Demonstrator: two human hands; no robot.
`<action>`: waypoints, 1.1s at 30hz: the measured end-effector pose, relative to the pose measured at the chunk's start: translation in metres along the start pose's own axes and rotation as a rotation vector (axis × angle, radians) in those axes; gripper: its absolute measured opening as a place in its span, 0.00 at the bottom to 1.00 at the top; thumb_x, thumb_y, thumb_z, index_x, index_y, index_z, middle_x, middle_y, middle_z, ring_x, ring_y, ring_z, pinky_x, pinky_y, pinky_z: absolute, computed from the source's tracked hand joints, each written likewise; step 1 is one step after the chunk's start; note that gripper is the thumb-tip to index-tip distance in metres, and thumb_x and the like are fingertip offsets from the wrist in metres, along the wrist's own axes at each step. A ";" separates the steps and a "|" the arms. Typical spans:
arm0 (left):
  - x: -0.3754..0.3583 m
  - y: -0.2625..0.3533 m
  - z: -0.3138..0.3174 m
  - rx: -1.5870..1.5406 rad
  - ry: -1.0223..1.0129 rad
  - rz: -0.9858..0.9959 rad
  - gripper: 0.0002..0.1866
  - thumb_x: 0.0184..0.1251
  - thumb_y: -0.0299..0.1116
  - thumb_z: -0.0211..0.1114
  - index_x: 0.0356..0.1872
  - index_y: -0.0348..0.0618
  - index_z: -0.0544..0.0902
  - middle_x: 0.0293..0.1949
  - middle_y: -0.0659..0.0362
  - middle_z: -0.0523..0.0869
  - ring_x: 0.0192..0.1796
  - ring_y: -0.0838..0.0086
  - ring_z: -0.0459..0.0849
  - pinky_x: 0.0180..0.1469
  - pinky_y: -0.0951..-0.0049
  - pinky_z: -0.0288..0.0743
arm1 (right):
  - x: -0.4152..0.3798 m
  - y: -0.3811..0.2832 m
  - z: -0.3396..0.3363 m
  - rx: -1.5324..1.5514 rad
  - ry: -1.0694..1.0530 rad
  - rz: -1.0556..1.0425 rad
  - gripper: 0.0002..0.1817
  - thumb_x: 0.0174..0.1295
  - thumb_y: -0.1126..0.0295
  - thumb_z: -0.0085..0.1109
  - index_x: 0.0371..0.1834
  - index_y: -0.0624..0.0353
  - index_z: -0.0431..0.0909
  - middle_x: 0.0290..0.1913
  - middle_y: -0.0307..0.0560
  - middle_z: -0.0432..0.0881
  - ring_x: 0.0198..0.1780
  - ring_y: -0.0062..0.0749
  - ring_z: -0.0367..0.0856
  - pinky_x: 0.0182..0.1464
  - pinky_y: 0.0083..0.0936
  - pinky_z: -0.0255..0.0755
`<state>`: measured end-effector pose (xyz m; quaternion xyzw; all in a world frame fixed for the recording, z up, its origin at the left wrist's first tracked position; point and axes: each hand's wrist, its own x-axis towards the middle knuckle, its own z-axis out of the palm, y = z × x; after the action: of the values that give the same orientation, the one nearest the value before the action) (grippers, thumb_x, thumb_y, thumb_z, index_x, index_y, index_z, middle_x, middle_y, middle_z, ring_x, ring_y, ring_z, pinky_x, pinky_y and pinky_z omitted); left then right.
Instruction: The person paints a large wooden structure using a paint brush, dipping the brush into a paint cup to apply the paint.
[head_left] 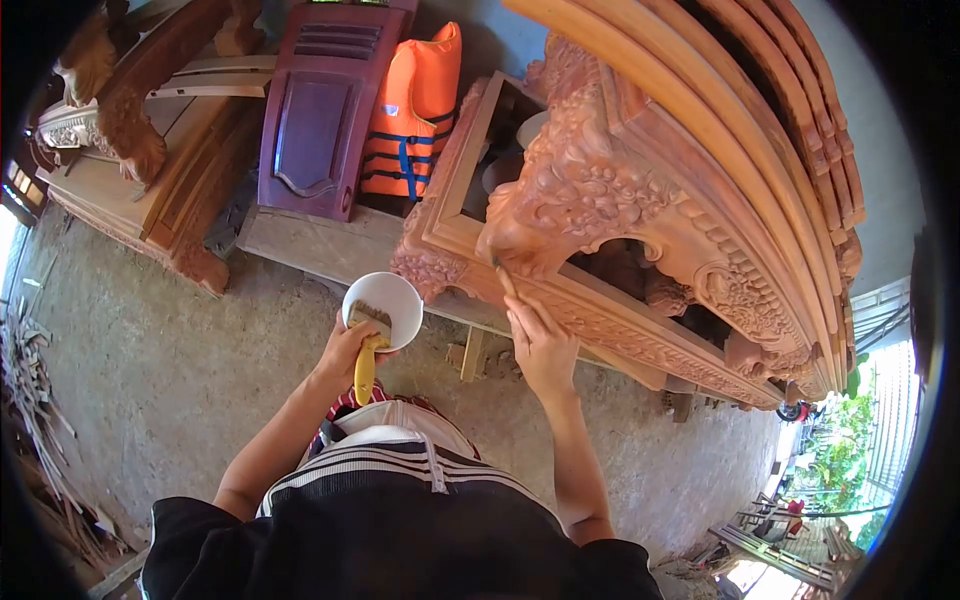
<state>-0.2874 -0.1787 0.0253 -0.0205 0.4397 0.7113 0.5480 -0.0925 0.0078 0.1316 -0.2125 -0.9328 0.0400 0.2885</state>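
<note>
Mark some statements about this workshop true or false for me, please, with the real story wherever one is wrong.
1. The left hand holds a white cup. True.
2. The right hand is empty. False: it holds a slim tool, its tip at the carved wood.
3. The orange vest is beside the dark reddish panel. True.
4. The brush with the yellow handle lies on the floor. False: it is at the left hand, its bristles over the cup's opening.
5. The shirt is black. True.
</note>
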 end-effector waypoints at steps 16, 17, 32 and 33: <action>-0.002 0.000 -0.014 -0.038 0.048 -0.008 0.28 0.59 0.23 0.54 0.59 0.50 0.53 0.49 0.47 0.71 0.35 0.58 0.84 0.23 0.71 0.83 | 0.035 -0.039 0.012 -0.073 -0.210 0.037 0.10 0.59 0.68 0.58 0.43 0.49 0.81 0.40 0.39 0.82 0.29 0.39 0.82 0.30 0.28 0.74; -0.002 0.000 -0.014 -0.041 0.049 -0.004 0.28 0.59 0.23 0.54 0.59 0.50 0.53 0.49 0.47 0.71 0.35 0.58 0.84 0.23 0.71 0.83 | 0.036 -0.043 0.011 0.270 -0.230 0.080 0.09 0.59 0.68 0.58 0.42 0.49 0.81 0.38 0.40 0.82 0.29 0.39 0.81 0.31 0.28 0.74; 0.007 -0.003 0.006 0.209 -0.083 0.006 0.31 0.57 0.23 0.57 0.62 0.54 0.57 0.43 0.54 0.75 0.34 0.69 0.82 0.23 0.75 0.80 | 0.021 -0.083 -0.011 0.306 -0.274 -0.040 0.07 0.59 0.68 0.58 0.39 0.53 0.82 0.35 0.40 0.82 0.23 0.34 0.81 0.24 0.27 0.74; 0.009 -0.002 0.006 0.216 -0.093 0.006 0.31 0.57 0.23 0.57 0.62 0.54 0.57 0.43 0.54 0.75 0.34 0.69 0.82 0.23 0.75 0.80 | 0.028 -0.078 -0.028 0.431 -0.184 0.003 0.08 0.59 0.70 0.58 0.40 0.54 0.82 0.37 0.43 0.83 0.24 0.35 0.81 0.24 0.26 0.74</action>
<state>-0.2870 -0.1681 0.0233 0.0730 0.4882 0.6615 0.5647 -0.1273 -0.0526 0.1846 -0.1430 -0.9247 0.2578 0.2410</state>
